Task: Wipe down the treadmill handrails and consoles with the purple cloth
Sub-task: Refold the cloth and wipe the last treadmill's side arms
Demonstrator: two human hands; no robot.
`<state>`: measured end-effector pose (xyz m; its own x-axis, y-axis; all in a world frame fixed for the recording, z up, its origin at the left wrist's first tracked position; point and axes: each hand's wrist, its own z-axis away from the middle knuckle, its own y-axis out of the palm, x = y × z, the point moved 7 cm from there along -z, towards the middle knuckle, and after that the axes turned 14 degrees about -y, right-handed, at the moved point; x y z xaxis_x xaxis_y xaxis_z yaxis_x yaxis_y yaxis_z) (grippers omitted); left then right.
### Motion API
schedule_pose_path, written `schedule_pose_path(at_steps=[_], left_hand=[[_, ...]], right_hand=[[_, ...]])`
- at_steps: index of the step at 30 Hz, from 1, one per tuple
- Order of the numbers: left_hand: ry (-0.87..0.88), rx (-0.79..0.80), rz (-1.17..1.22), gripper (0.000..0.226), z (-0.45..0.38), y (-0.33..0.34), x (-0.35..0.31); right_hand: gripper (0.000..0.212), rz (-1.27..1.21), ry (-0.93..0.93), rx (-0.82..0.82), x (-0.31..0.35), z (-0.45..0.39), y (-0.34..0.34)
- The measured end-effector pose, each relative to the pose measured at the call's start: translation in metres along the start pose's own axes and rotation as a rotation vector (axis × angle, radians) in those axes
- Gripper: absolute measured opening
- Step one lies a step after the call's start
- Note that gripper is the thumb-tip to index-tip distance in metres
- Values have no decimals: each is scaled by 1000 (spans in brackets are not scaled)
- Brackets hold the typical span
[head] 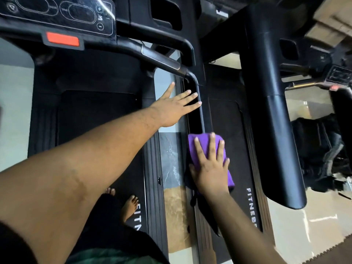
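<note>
The purple cloth [205,147] lies folded over the black handrail [198,96] of the treadmill, low on its right side. My right hand [209,168] presses flat on the cloth with fingers spread and straight. My left hand [175,105] reaches forward with straight fingers, its fingertips touching or just short of the same rail higher up; I cannot tell which. The console [57,14] with oval outlines and plus/minus buttons is at the top left, and a red stop tab [62,40] sits below it.
I stand barefoot on the treadmill belt [95,115]. A second treadmill belt [228,130] runs alongside on the right, with its thick black upright [266,92] beyond. A strip of tiled floor [171,168] separates the two machines. Dark equipment sits at the far right.
</note>
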<state>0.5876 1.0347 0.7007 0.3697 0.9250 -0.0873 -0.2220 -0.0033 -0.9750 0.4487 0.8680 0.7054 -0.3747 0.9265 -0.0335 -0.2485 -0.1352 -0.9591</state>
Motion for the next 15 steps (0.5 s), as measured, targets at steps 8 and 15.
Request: schedule_pose_path(at_steps=[8,15], left_hand=[[81,-45,-52,109,-8,3,13],[151,-144,-311,84,-39,-13,56]], right_hand=[[95,44,-1,102,-7,53,32],[107,124,-26,196,6,-61,-6]])
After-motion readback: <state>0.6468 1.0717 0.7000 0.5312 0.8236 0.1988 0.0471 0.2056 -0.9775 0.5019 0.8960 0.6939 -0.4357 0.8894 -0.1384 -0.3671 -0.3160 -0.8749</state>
